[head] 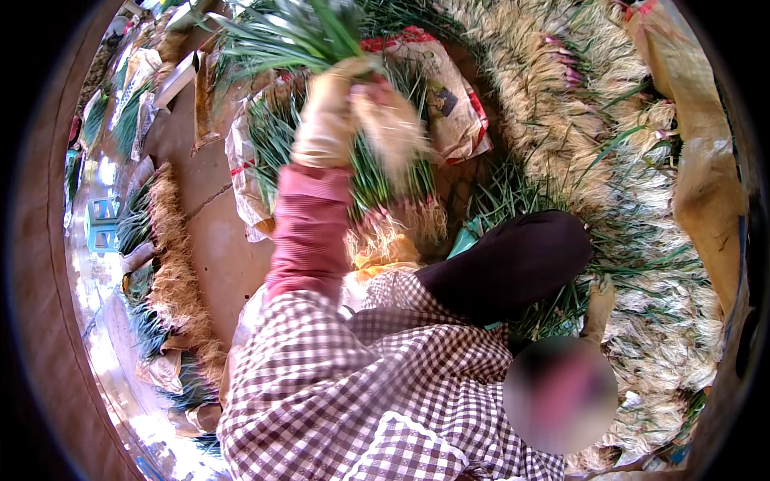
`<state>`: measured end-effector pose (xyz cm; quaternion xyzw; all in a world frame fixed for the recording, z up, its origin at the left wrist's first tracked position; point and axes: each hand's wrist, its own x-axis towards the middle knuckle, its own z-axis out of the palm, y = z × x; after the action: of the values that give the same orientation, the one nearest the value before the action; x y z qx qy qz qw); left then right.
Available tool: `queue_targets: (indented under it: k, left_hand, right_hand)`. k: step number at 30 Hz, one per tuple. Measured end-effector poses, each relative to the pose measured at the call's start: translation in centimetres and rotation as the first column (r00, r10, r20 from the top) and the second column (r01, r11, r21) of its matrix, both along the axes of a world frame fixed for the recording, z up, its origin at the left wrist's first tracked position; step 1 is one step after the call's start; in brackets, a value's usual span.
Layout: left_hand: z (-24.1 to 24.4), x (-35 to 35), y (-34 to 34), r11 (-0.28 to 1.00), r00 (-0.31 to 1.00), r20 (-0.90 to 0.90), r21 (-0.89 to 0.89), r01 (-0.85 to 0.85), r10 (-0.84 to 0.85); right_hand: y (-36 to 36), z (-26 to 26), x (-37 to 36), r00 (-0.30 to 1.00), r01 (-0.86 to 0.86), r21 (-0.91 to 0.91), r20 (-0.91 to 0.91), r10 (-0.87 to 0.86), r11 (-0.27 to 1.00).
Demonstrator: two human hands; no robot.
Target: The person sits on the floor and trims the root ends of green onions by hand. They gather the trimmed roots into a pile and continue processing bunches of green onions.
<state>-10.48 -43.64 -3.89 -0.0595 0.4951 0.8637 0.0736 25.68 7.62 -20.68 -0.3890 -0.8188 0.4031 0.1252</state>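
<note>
My left hand (pixel 361 69), in a beige glove or sleeve cover, grips a bunch of spring onions (pixel 328 45), blurred by motion. Green leaves stick out up and to the left; pale roots hang down to the right. Under it, more spring onions (pixel 367 174) lie on a red-edged white woven sack (pixel 463 114), their roots towards me. At the right, beyond my dark-clad knee, my right hand (pixel 600 291), also in beige, is beside the leaves and roots of a large pile of spring onions (pixel 649 312). Whether it holds anything is unclear; a blurred disc hides part of that arm.
The large pile runs along the whole right side, with a tan sack (pixel 704 162) at its outer edge. At the left, a row of root bundles (pixel 174 264) lies on the brown floor (pixel 219 234), near a light-blue plastic stool (pixel 102 225). A checked apron covers my lap.
</note>
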Motion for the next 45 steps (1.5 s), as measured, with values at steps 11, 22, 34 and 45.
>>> queue_targets:
  k: [11,22,34,45]
  left_hand:
    - [-25.4,7.0,-13.8,0.915,0.914,0.407,-0.368,0.165,-0.001]
    - [-33.4,11.7,-15.1,0.832,0.849,0.51,-0.523,0.183,0.134]
    - [-37.5,3.2,-13.7,0.106,0.748,0.167,-0.986,0.13,0.642]
    - [-37.9,4.3,-17.6,0.193,0.668,0.244,-0.969,0.151,0.703]
  right_hand:
    - [-10.2,-1.5,-2.8,0.939,-0.298,-0.125,0.142,0.315,0.946]
    - [-9.4,-4.5,-2.9,0.941,-0.291,-0.041,0.168,0.293,0.956]
    - [-10.5,-5.3,-2.6,0.906,-0.352,-0.012,0.245,0.344,0.936]
    - [-9.4,8.0,-8.6,0.983,0.024,0.488,-0.17,0.068,0.873]
